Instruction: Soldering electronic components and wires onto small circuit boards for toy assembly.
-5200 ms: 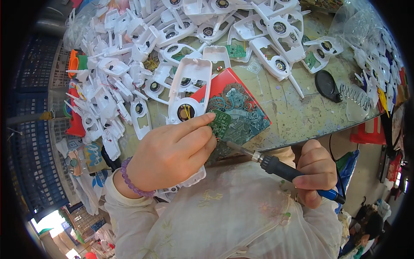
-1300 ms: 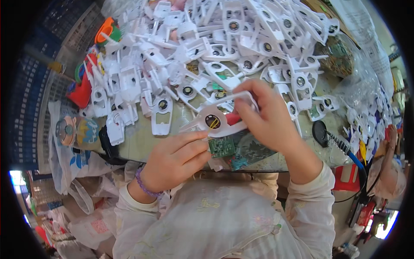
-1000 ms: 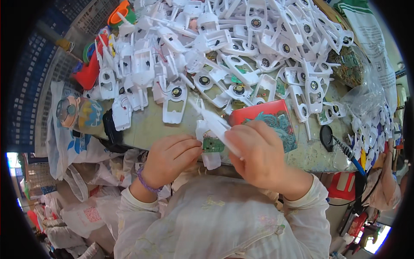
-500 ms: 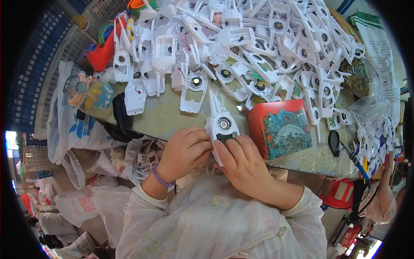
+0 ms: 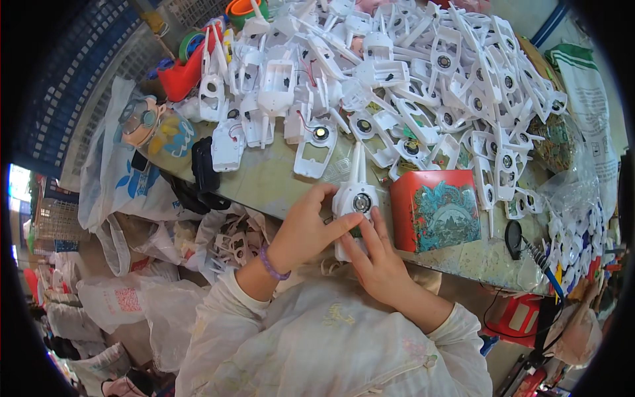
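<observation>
Both my hands hold a white plastic walkie-talkie-shaped casing point(image 5: 345, 196) at the near edge of the table, its antenna pointing away from me. A round speaker shows in its face; the lower part is mostly covered by fingers. My left hand point(image 5: 297, 228), with a purple bead bracelet at the wrist, grips the casing's left side and lays its thumb across the front. The fingers of my right hand point(image 5: 382, 263) close on the lower right side and press near the same spot. Just to the right stands a red box point(image 5: 402, 215) with a teal pattern.
A large heap of white casings point(image 5: 423, 86) covers the far side of the table point(image 5: 281, 178). A black pouch point(image 5: 204, 165) lies at the left edge beside a plastic bag point(image 5: 116, 178). At the right are a black round piece point(image 5: 513, 238) and a blue-handled tool point(image 5: 550, 272).
The whole view has shifted, so the table's things sit farther right. My left thumb has come across onto the casing's front, and my right fingers have spread and shifted lower on it.
</observation>
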### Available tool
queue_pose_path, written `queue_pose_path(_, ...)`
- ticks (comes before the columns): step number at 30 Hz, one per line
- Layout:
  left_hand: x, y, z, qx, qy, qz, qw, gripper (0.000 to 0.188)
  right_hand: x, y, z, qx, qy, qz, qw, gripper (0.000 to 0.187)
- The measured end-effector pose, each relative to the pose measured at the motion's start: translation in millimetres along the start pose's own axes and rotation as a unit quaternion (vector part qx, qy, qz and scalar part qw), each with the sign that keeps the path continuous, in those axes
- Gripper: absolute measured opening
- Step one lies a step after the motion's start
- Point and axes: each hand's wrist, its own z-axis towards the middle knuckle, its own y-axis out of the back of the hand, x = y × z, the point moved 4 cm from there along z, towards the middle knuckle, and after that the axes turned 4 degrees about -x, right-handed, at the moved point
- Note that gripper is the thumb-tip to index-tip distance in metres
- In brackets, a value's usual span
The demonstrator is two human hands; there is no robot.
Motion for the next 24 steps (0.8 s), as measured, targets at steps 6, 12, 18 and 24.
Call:
queue_pose_path(6, 1.3, 36.0, -22.4, 0.046, 0.203, -0.409, 0.889, 0.058, 24.6, 12.5, 20.4, -0.057, 0.103, 0.028, 0.993, 0.041)
queue_pose_path(12, 106.7, 177.9, -119.3, 0.085, 0.228, -0.336, 0.91, 0.073, 29.8, 18.8, 2.3, -0.056, 0.136, 0.215, 0.966, 0.043)
queue_pose_path(18, 301.5, 198.2, -251.5, -0.156, 0.506, -0.262, 0.807, 0.042, 11.1, 4.9, -31.9, 0.053, 0.027, 0.168, 0.984, 0.041)
queue_pose_path(24, 402.8, 185.7, -283.1, -0.325, 0.514, -0.187, 0.772, 0.05, 15.0, 0.2, -45.5, 0.059, -0.033, 0.177, 0.982, 0.037)
